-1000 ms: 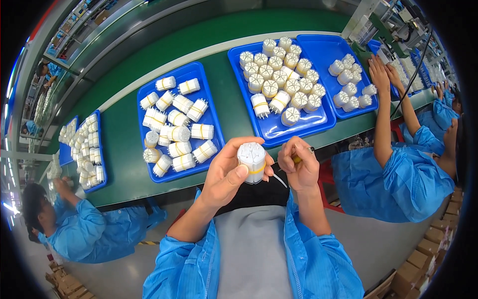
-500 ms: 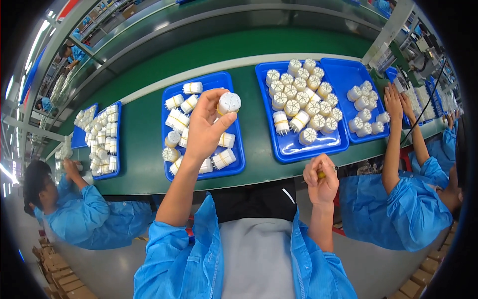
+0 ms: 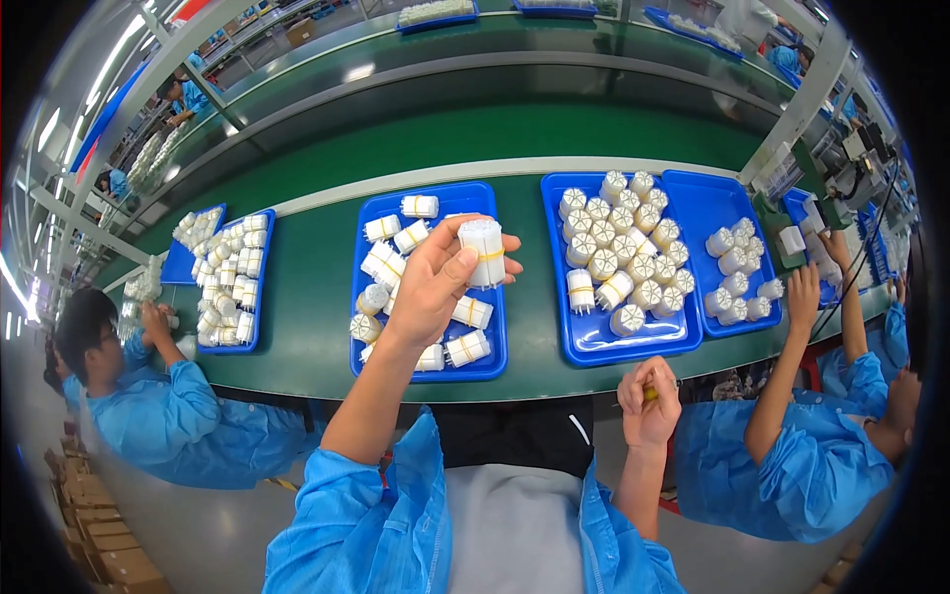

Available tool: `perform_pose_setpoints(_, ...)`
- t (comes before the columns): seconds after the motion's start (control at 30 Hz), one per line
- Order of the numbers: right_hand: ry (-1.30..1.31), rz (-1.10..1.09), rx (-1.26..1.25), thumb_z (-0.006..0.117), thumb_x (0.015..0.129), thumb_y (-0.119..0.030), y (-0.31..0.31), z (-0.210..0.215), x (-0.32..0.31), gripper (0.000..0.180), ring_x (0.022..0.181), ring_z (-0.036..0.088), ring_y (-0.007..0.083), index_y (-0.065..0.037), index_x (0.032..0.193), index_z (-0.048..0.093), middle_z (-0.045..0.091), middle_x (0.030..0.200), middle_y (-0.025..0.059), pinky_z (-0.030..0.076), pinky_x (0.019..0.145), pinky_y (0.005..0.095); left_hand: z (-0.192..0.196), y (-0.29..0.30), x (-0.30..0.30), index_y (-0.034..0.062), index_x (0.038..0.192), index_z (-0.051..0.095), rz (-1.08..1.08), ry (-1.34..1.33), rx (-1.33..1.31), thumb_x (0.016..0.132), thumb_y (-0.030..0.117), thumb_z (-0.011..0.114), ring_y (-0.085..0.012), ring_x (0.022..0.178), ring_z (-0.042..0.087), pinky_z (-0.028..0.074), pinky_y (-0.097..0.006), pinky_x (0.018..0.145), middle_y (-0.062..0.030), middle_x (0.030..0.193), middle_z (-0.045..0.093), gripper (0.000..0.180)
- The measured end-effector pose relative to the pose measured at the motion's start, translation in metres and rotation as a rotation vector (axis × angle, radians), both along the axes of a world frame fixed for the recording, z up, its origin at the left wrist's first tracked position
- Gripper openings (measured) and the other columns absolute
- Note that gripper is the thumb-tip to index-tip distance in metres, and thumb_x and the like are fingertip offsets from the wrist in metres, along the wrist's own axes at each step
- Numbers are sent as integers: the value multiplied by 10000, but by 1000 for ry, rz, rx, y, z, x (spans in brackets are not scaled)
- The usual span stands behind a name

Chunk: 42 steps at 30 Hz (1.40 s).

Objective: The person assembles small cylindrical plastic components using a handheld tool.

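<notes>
A white ribbed cylinder (image 3: pixel 484 255) with a yellow band round its middle stands upright in my left hand (image 3: pixel 433 292), fingers behind it and thumb across its side. That hand is raised over a blue tray (image 3: pixel 495 342) holding several similar banded cylinders, most lying on their sides. Low on the right, off the bench edge, my right hand (image 3: pixel 648 411) is closed around a small yellow object (image 3: pixel 650 394); its kind is mostly hidden by the fingers. Just beyond that hand lies a second blue tray (image 3: pixel 633 348), packed with white cylinders mostly on end, their spoked tops showing.
Another blue tray (image 3: pixel 705 315) with fewer cylinders adjoins on the right. Filled trays (image 3: pixel 237 347) stand at the left by a co-worker (image 3: pixel 148 396) in blue. A second co-worker (image 3: pixel 792 445) works at the right. A pale rail (image 3: pixel 515 166) runs behind the trays along the green bench.
My left hand has turned the white cylinder from end-on to upright, so its banded side now shows. My right hand keeps its grip. The view has tilted upward, and the right co-worker's hands have moved.
</notes>
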State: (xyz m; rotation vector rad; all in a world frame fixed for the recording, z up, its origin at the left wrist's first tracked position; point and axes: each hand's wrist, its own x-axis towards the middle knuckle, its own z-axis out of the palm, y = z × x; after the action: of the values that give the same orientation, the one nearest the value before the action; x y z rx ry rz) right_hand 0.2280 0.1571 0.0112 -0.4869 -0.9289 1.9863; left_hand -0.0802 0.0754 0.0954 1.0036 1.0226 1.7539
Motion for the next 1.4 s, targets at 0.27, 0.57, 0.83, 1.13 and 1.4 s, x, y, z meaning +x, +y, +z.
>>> perform_pose_setpoints(0.27,-32,-22,20,475,1034,-292,0,-5,-1,319,434,327,76,-39,850,539,423,551,13,249,427,235,-8,10,-16,4,1332,468,74,188,-29,954,203,647,-251,1073,648,523,-382,942,-180,1205,628,463)
perform_pose_setpoints(0.57,-312,-131,74,582,968,-196,8,-3,-10,219,486,332,35,-26,830,595,440,589,-27,214,445,214,-79,84,-121,12,1234,600,552,1396,-123,823,114,698,-394,1157,597,466,-446,1009,-200,1202,654,435)
perform_pose_setpoints(0.83,-1321,-489,765,820,757,-309,36,12,-41,436,567,515,156,-54,1065,645,493,617,36,417,545,341,-34,60,-65,34,1193,631,559,1359,-265,846,162,680,-388,1157,576,439,-462,1012,-181,1209,639,373)
perform_pose_setpoints(1.13,-243,-236,89,663,913,-251,11,27,-26,365,513,417,29,25,1145,604,634,770,81,267,454,180,-25,-2,82,16,1416,430,-67,208,-50,813,93,757,-246,1265,534,397,-404,1098,-133,1376,528,689)
perform_pose_setpoints(1.4,30,29,53,626,913,-342,-25,36,-38,528,540,380,19,39,1268,540,613,958,60,248,457,177,-54,-1,129,56,1358,505,-177,7,233,840,54,761,-280,1360,457,362,-418,1124,-159,1439,492,578)
